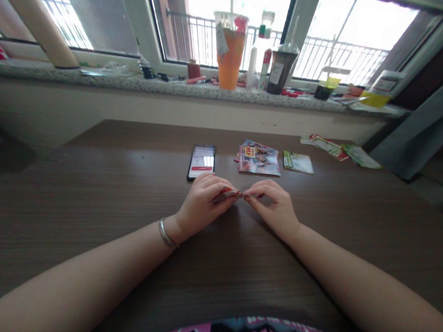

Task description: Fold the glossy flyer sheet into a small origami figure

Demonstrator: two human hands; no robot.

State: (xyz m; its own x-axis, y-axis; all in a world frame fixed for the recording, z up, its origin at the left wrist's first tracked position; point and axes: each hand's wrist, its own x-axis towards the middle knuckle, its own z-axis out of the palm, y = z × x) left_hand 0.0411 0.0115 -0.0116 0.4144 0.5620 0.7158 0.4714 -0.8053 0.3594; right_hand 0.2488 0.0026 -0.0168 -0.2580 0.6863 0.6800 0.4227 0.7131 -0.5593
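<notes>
My left hand [202,201] and my right hand [270,205] meet at the middle of a dark wooden table [85,216]. Together they pinch a small folded piece of red-and-white printed paper [233,194], fingers closed on its two ends, held just above the tabletop. A silver bangle [166,233] circles my left wrist. Just beyond my left hand lies a phone [202,162] with its screen lit.
A stack of colourful printed leaflets [259,159] and a green one [298,162] lie past my hands; more leaflets [326,145] sit at the far right. The stone windowsill [97,79] holds an orange drink cup [230,50], a dark cup [281,68], bottles and clutter.
</notes>
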